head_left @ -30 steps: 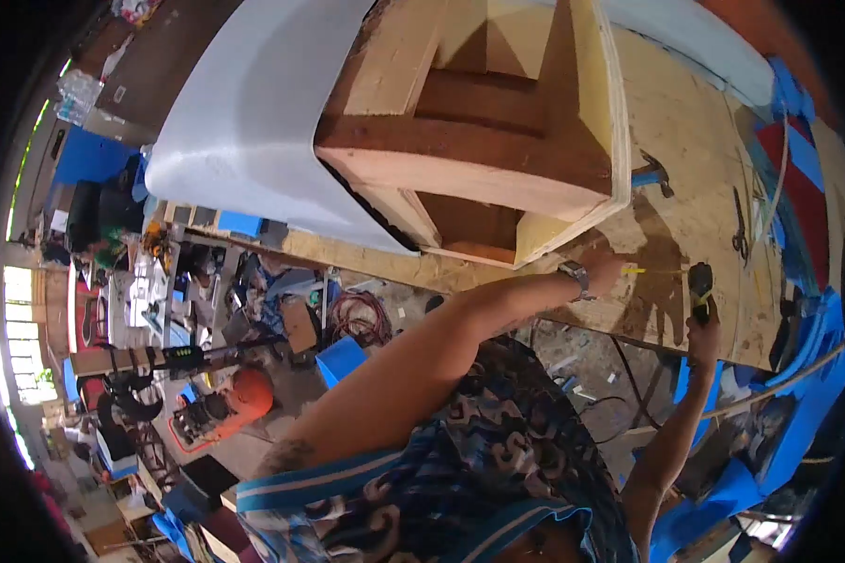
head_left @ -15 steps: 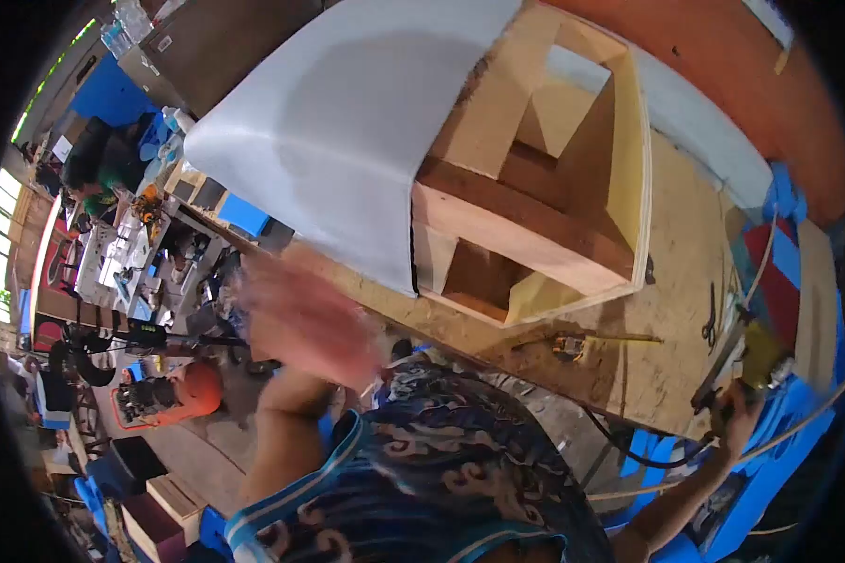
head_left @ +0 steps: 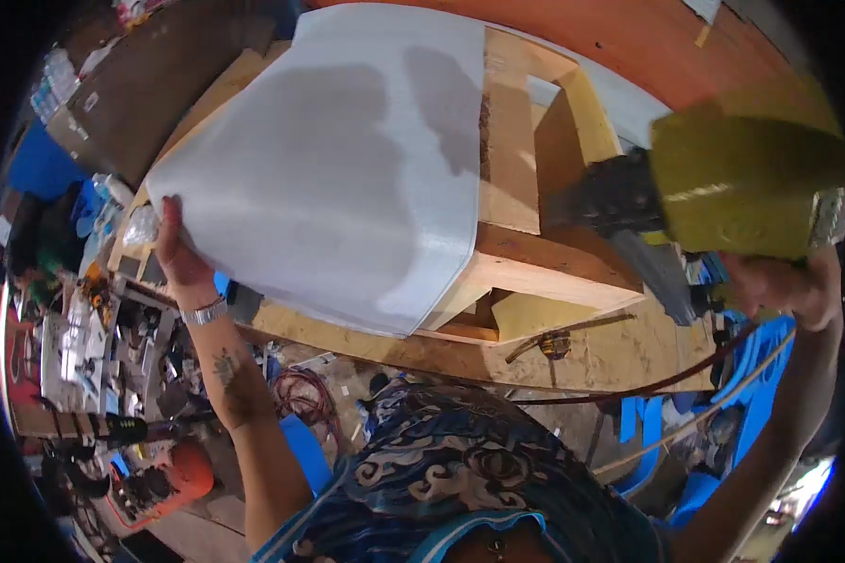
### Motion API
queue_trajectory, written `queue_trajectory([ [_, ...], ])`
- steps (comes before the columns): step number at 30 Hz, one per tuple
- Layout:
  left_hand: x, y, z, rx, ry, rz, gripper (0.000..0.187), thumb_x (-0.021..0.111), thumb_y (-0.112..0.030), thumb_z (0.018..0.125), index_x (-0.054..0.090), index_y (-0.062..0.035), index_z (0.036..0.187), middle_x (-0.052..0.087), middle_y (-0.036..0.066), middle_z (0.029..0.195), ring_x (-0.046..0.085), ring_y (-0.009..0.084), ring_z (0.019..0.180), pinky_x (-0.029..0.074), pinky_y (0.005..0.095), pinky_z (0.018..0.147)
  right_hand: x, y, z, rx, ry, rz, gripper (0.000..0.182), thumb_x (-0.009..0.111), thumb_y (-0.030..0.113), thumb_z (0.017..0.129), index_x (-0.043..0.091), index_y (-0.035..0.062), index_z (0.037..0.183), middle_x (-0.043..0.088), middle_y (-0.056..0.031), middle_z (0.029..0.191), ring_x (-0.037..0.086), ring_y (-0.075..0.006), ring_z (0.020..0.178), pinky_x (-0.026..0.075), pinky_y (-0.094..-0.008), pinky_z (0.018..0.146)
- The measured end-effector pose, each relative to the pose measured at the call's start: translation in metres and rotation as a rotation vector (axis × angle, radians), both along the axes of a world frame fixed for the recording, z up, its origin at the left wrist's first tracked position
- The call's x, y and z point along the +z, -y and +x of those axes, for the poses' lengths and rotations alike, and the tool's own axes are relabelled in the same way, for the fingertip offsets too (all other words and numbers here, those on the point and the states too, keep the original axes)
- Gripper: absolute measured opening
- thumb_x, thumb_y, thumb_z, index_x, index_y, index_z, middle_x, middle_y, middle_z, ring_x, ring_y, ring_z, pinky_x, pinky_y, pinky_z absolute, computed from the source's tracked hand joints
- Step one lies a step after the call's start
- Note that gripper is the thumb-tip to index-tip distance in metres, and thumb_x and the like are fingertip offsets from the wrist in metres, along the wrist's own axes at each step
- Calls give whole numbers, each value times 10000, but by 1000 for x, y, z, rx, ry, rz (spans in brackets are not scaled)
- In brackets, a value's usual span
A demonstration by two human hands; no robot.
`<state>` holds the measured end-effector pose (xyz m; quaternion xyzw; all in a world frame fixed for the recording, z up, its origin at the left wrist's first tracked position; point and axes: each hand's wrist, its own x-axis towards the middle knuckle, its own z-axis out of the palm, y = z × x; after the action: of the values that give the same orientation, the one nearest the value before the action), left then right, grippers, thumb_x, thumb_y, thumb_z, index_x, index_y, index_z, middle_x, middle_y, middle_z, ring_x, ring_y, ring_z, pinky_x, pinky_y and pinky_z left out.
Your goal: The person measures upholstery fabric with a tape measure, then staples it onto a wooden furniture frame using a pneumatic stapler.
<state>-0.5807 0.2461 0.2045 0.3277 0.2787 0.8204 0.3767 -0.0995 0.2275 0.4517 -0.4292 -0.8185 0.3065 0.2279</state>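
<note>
A wooden frame (head_left: 559,258) lies on the workbench, its left part wrapped in light grey covering (head_left: 300,206) and its right part bare. My left hand (head_left: 180,258), with a watch at the wrist, grips the covered frame's far left corner. One finger or the thumb shows on top; the others are hidden. In my right hand (head_left: 784,291) is a yellow-green staple gun (head_left: 742,178), blurred, raised over the frame's bare right end. Its dark nose points left toward the open wood.
On the workbench (head_left: 601,361) near the front edge lies a tape measure (head_left: 556,345). A dark red hose (head_left: 667,382) runs below my right hand. An orange air compressor (head_left: 183,474) stands on the floor at left. Blue strips (head_left: 756,366) hang at right.
My left hand has moved up and left onto the covered corner. My right hand has lifted the staple gun from the bench's right end. In view, the frame sits turned and farther left.
</note>
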Motion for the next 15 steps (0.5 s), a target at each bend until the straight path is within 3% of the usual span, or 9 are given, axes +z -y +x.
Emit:
queue_trajectory([
  [4,12,-2,33,279,71,-101,470,532,-330,892,472,-26,1245,540,92,1206,530,209,1081,427,357,914,4,1,-40,-145,74,-151,493,704,202,666,555,-52,1061,585,-80,658,516,-131,478,387,-252,437],
  [8,7,-2,27,116,169,-82,505,493,-397,905,467,-40,1262,524,77,1234,519,223,1102,419,365,930,6,-6,-47,-184,278,-247,504,724,249,666,576,-45,1048,592,-62,652,526,-124,484,405,-244,455],
  [15,4,-3,26,146,173,-78,496,446,-414,920,466,-60,1267,520,83,1244,525,232,1103,419,382,933,1,-16,-57,-46,313,-210,404,705,244,720,598,-47,980,575,-45,618,528,-107,478,404,-233,445],
])
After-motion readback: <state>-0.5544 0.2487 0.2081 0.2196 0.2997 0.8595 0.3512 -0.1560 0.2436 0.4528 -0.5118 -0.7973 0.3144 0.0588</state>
